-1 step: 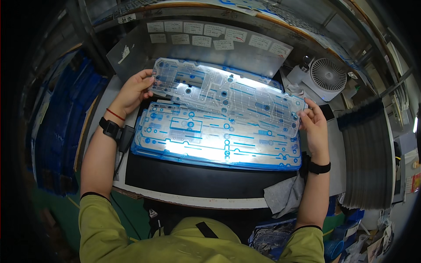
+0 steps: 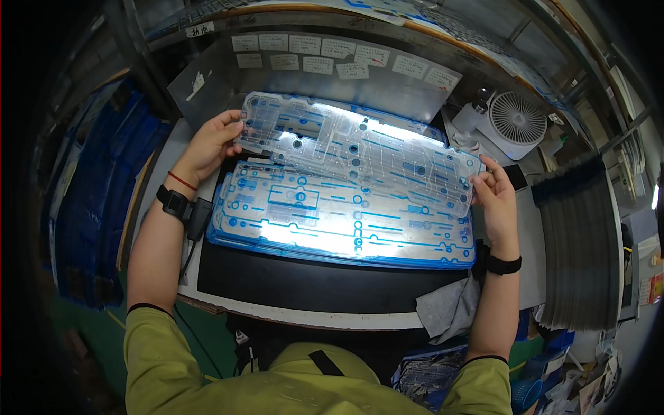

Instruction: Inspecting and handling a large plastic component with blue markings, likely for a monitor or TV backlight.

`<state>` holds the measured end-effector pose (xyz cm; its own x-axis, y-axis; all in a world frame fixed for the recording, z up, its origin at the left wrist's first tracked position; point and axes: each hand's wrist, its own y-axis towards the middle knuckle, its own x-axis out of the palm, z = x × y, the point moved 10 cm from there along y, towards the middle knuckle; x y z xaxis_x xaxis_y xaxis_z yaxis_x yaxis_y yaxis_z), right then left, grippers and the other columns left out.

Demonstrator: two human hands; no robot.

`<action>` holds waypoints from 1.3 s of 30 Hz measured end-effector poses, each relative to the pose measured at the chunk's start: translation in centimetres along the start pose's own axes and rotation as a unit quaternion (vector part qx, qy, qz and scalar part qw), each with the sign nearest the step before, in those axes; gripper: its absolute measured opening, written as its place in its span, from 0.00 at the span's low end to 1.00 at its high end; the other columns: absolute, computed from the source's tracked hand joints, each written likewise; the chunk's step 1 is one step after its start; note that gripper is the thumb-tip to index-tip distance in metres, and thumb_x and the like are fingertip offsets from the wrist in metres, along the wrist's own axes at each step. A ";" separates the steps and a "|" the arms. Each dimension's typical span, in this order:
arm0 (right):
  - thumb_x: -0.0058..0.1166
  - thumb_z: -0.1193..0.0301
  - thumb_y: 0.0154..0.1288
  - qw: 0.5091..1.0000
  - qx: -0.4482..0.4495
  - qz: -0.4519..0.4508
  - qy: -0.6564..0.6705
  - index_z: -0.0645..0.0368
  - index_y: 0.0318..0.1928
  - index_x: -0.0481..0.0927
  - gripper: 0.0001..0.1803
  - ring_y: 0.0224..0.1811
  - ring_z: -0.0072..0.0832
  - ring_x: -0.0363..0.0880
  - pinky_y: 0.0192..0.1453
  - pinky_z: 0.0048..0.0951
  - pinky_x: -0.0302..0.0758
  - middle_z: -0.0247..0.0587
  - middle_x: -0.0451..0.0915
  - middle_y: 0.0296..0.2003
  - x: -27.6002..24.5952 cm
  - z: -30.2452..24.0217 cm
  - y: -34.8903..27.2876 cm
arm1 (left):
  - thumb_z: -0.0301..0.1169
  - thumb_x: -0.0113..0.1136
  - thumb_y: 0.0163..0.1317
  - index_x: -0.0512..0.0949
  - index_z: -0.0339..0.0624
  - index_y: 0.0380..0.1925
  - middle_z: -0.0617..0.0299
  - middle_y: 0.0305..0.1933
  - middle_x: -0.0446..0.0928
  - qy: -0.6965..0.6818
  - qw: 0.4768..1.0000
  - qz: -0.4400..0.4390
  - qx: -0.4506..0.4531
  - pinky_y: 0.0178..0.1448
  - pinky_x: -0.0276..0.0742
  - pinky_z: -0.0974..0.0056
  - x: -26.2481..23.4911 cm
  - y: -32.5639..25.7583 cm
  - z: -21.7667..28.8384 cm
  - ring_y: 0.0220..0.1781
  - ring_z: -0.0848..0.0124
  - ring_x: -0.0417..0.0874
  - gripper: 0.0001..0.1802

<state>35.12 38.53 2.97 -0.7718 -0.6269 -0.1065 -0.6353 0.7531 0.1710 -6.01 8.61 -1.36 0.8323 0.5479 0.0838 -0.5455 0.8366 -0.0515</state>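
Observation:
A clear plastic sheet [image 2: 387,155], keyboard-shaped with fine printed lines and dots, is raised by its two short ends and slopes down to the right. My left hand [image 2: 213,138] pinches its left end between thumb and fingers. At the opposite end, my right hand [image 2: 495,188] grips the lower right corner in the same way. Beneath and nearer to me lies a stack of clear sheets [image 2: 325,232] with blue lines and rings, its surface bright with glare. The raised sheet overlaps the far part of this stack; other blue-marked sheets show through and behind it.
The stack rests on a black mat [image 2: 304,280]. A grey cloth [image 2: 449,308] hangs over the front edge at right. A metal panel [image 2: 207,72] with paper notes stands behind. There is a white fan [image 2: 515,121] at back right, with piled sheets [image 2: 577,242] beside the table and blue ones [image 2: 90,207] at left.

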 end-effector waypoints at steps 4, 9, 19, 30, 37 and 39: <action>0.53 0.74 0.70 1.000 -0.005 -0.003 -0.025 0.64 0.64 0.68 0.24 0.34 0.14 0.75 0.35 0.15 0.72 0.30 0.80 0.35 0.1 -0.2 -0.1 | 0.31 0.51 0.72 0.70 0.40 0.55 0.65 0.43 0.78 -0.004 1.000 0.006 0.001 0.32 0.71 0.82 -0.3 0.1 -0.2 0.29 0.85 0.73 0.14; 0.54 0.73 0.69 0.999 -0.004 0.018 -0.030 0.64 0.65 0.68 0.25 0.36 0.16 0.75 0.41 0.19 0.73 0.33 0.79 0.40 -0.5 0.5 0.2 | 0.32 0.49 0.73 0.68 0.39 0.60 0.63 0.46 0.79 -0.028 0.999 0.014 0.000 0.36 0.75 0.82 -1.3 0.5 -0.6 0.33 0.83 0.76 0.19; 0.57 0.71 0.68 0.975 0.028 -0.114 -0.189 0.64 0.48 0.81 0.12 0.37 0.17 0.74 0.43 0.19 0.70 0.30 0.78 0.36 2.5 0.9 -1.0 | 0.34 0.46 0.75 0.64 0.30 0.63 0.50 0.53 0.78 -0.053 0.998 0.047 -0.001 0.49 0.82 0.74 -1.0 0.0 0.0 0.49 0.71 0.83 0.23; 0.56 0.73 0.69 0.998 -0.007 -0.002 -0.067 0.62 0.46 0.80 0.08 0.33 0.13 0.69 0.40 0.15 0.66 0.24 0.76 0.31 -0.1 0.0 -0.1 | 0.37 0.52 0.73 0.77 0.36 0.49 0.64 0.37 0.80 0.009 0.992 -0.122 -0.039 0.35 0.75 0.79 3.1 -1.1 -0.1 0.31 0.83 0.77 0.16; 0.56 0.71 0.69 0.999 0.003 0.017 -0.052 0.63 0.45 0.79 0.09 0.32 0.13 0.70 0.39 0.16 0.66 0.25 0.77 0.30 -0.3 0.2 0.0 | 0.32 0.56 0.69 0.77 0.38 0.45 0.69 0.34 0.79 0.059 0.991 -0.118 -0.020 0.31 0.70 0.80 2.3 -0.7 -0.5 0.26 0.85 0.72 0.10; 0.55 0.70 0.70 0.999 0.012 0.025 -0.033 0.63 0.45 0.79 0.09 0.32 0.13 0.71 0.38 0.16 0.66 0.25 0.77 0.30 -0.2 0.0 0.0 | 0.33 0.56 0.70 0.77 0.38 0.46 0.69 0.35 0.79 0.044 0.995 -0.086 -0.015 0.31 0.69 0.80 1.6 -0.4 -0.6 0.27 0.85 0.72 0.11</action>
<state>35.32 38.65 2.95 -0.8021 -0.5743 -0.1636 -0.5958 0.7883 0.1536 -4.41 9.15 -1.75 0.9196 0.3927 0.0059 -0.3913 0.9174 -0.0729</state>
